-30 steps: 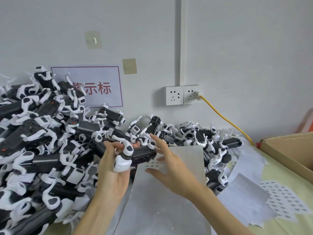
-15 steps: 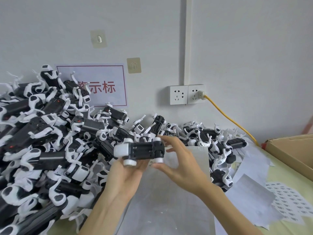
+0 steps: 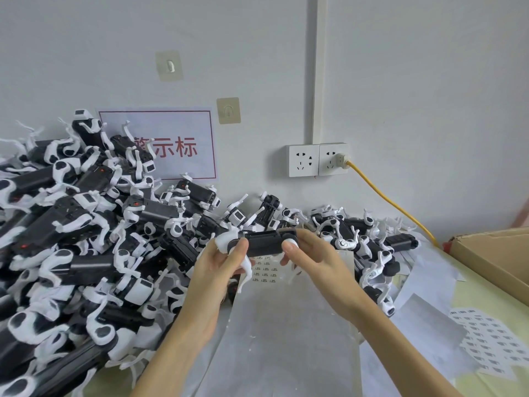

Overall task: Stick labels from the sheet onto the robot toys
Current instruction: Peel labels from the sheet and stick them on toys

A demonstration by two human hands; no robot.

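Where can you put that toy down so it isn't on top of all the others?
The plain lower part of the label sheet, below both hands, is bare. Another bare patch is the yellowish table between the loose papers and the cardboard box. The left side is crowded with the toy pile.

Toy pile (image 3: 86, 239) walls the left — label sheet (image 3: 286, 325) lies open.

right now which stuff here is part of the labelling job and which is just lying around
Part of the job:
- robot toy, held at its ends by the left hand and right hand
- label sheet beneath it
- pile of robot toys

Lying about:
- cardboard box
- yellow cable
- wall sockets
- red-lettered sign
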